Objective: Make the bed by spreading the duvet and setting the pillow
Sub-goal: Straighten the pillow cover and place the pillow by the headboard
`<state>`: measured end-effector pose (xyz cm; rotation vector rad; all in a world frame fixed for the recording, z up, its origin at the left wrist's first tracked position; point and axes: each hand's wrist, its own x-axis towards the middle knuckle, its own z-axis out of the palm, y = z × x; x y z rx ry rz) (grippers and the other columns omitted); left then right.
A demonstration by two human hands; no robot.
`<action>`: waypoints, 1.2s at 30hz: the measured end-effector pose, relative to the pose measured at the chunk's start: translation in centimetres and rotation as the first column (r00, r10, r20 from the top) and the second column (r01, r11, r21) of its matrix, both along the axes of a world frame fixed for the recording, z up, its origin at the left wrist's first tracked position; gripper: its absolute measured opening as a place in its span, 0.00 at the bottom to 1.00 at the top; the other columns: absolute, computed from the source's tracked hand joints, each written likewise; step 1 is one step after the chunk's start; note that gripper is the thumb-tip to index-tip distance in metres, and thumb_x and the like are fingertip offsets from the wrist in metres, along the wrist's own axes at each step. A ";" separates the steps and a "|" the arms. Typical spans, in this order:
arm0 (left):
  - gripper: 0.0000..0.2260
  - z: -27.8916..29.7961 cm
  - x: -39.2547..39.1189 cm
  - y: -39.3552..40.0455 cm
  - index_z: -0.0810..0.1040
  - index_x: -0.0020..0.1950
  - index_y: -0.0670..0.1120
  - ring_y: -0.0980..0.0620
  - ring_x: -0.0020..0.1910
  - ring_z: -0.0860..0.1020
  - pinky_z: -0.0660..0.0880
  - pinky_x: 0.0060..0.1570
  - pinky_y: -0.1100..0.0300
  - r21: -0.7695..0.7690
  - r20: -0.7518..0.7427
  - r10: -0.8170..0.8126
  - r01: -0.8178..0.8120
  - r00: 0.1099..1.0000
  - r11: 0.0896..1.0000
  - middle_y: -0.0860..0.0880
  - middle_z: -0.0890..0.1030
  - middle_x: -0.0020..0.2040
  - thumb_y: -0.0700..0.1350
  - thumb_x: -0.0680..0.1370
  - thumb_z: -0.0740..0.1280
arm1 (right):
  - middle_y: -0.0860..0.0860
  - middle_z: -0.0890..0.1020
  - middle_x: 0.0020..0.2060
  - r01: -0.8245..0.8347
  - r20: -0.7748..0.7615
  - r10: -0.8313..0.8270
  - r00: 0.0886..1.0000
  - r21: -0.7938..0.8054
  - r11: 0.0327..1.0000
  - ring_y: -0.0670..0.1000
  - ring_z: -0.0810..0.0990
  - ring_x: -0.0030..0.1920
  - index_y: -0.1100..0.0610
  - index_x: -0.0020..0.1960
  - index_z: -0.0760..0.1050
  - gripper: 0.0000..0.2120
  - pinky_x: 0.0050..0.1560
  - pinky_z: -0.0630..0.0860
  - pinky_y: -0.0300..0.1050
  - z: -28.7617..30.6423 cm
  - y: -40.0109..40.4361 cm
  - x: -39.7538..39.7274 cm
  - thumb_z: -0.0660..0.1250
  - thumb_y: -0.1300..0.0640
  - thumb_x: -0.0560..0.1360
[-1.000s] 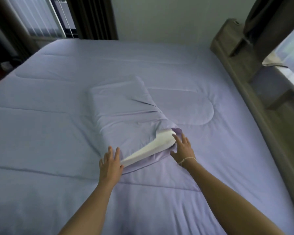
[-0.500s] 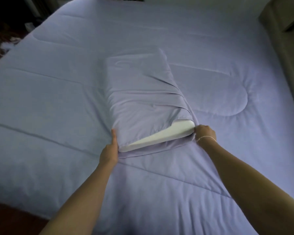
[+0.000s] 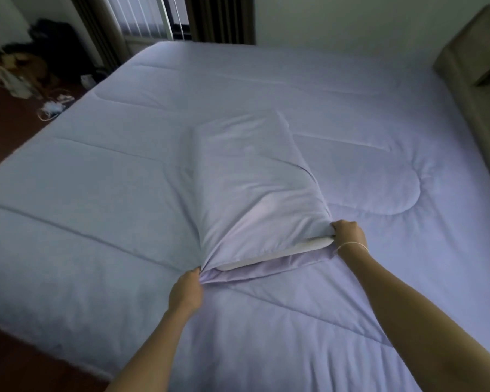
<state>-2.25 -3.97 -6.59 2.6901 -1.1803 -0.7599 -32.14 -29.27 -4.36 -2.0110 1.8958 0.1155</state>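
A lilac duvet (image 3: 125, 199) lies spread flat over the whole bed. On it, near the middle, rests a pillow in a matching lilac pillowcase (image 3: 249, 188). The white pillow inner (image 3: 280, 254) shows as a thin strip at the open near end. My left hand (image 3: 186, 292) is shut on the near left corner of the pillowcase, bunching the cloth. My right hand (image 3: 350, 234) is shut on the near right corner, with a thin bracelet at the wrist. The cloth is stretched between both hands.
A brown headboard with a shelf block (image 3: 475, 52) runs along the bed's right side. Dark curtains and a blind (image 3: 159, 15) stand beyond the far edge. Bags and loose clutter (image 3: 31, 72) lie on the dark floor at the far left.
Both hands went from resting at the pillow's open end to gripping the pillowcase corners. The case has been drawn over the white inner, so less of it shows. The view shifted.
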 end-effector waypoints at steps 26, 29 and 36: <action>0.12 -1.5 -0.2 5.4 0.75 0.58 0.38 0.39 0.57 0.77 0.73 0.54 0.53 0.080 -0.243 0.074 -0.056 0.967 0.995 0.37 0.78 0.60 0.41 0.78 0.59 | 0.60 0.80 0.56 0.305 0.196 -0.362 0.911 0.268 0.914 0.60 0.78 0.52 0.57 0.67 0.70 0.22 0.45 0.68 0.44 -2.6 16.7 -5.1 0.64 0.57 0.74; 0.11 -1.2 -0.2 5.7 0.76 0.55 0.39 0.39 0.56 0.78 0.74 0.53 0.53 0.099 -0.153 -0.004 0.019 0.988 0.995 0.37 0.79 0.58 0.39 0.78 0.57 | 0.59 0.82 0.48 0.210 0.040 -0.224 0.974 0.220 0.953 0.59 0.78 0.47 0.60 0.50 0.78 0.11 0.42 0.68 0.43 -2.1 17.2 -4.9 0.59 0.56 0.77; 0.16 -1.6 2.6 9.7 0.74 0.63 0.43 0.45 0.62 0.76 0.73 0.61 0.57 0.475 -0.090 -0.288 0.296 0.953 0.829 0.42 0.77 0.64 0.44 0.76 0.65 | 0.55 0.81 0.39 0.053 -0.164 0.019 0.986 0.424 0.904 0.55 0.77 0.40 0.57 0.39 0.72 0.07 0.41 0.71 0.43 -2.5 22.1 -8.3 0.62 0.55 0.73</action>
